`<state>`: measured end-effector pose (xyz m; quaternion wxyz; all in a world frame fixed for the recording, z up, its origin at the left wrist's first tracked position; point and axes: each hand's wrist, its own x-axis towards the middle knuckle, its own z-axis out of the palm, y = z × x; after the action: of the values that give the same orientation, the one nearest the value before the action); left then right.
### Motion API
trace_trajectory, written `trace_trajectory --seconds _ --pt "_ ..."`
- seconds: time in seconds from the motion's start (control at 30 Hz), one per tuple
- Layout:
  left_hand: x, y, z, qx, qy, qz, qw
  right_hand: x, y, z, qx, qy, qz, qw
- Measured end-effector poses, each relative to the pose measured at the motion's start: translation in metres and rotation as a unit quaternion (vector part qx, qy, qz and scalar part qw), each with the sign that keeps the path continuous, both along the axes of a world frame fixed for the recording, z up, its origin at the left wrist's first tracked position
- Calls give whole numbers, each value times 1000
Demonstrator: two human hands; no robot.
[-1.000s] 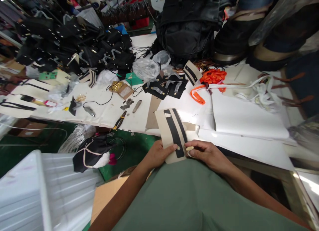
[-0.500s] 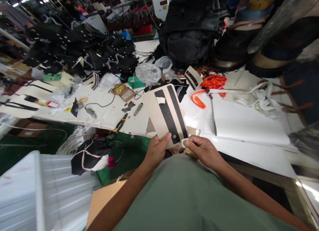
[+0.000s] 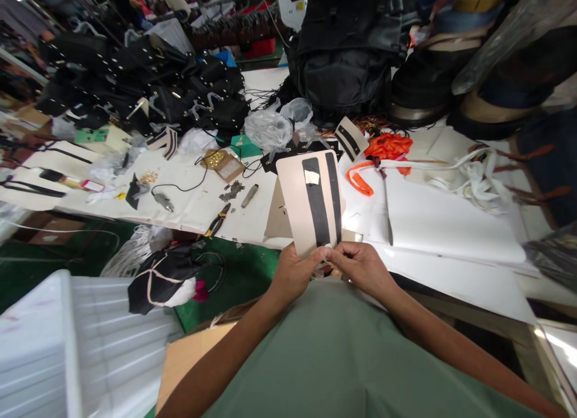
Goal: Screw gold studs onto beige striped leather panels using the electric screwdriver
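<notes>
A beige panel (image 3: 295, 204) with two black strips is held up in front of my body. My left hand (image 3: 293, 273) grips its lower edge, thumb on the front face. My right hand (image 3: 363, 266) pinches a small white patch (image 3: 327, 246) at the lower end of the wider black strip (image 3: 318, 210); the thumbs of both hands meet there. Fingers cover the lower end of that strip. A similar pale patch (image 3: 311, 177) sits near the strip's top. Behind the panel, a grey-beige sheet (image 3: 276, 216) lies on the table.
On the white table (image 3: 288, 75) are yellow-handled pliers (image 3: 218, 220), a utility knife (image 3: 249, 195), a box of brass pieces (image 3: 216, 160), orange material (image 3: 390, 150) and another striped panel (image 3: 350, 138). Black bags (image 3: 347, 63) stand behind. A white plastic crate (image 3: 112, 340) is at lower left.
My right hand has brought the white patch left onto the black strip, where a metal stud showed before. The panel has turned more upright and shifted right, and my hands have come together.
</notes>
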<state>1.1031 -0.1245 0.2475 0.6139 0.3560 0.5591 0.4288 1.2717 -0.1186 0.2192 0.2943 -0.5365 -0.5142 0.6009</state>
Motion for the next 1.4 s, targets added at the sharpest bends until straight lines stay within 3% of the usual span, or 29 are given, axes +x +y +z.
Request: trace_trajectory --seconds 0.3,0.57,0.77,0.97,1.1,1.27,1.4 --pt "4 9 -27 56 55 101 992 2 6 5 24 -11 55 998" --pt "9 13 -16 109 136 131 976 0 14 9 -19 67 49 996" --pt "14 24 -8 131 105 167 971 -6 17 16 -52 115 7 992" --pt "15 27 -12 140 121 148 972 -7 17 15 -104 156 9 982" --pt "16 28 -15 144 109 143 973 -7 17 14 -85 127 -5 988" --pt "17 29 -14 138 68 87 984 -4 15 11 -18 44 -13 999" --pt "22 27 -23 152 115 103 976 -3 13 8 55 -7 12 998"
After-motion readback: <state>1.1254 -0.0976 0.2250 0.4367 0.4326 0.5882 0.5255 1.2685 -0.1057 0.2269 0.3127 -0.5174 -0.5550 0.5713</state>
